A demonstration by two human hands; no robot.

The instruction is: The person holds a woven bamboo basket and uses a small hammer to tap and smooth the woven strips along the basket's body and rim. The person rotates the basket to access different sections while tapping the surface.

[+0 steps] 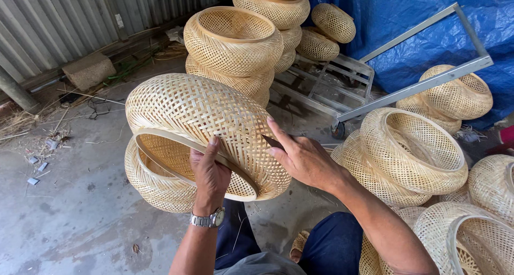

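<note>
You are wearing a silver metal-link wristwatch (210, 219) with a pale round dial. Just below the wristwatch, you are showing dark blue trousers (332, 243) and a grey shirt hem (262, 265). Both forearms are going bare, unsleeved.

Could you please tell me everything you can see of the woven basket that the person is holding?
The woven basket is a rounded, bulging shell of pale bamboo-like strips in open lattice, with a smooth flat band around its opening. It is tipped on its side, opening towards the camera. The left hand grips the rim band, thumb on it; the right hand presses a small dark blade to its side. It rests on another basket.
</note>
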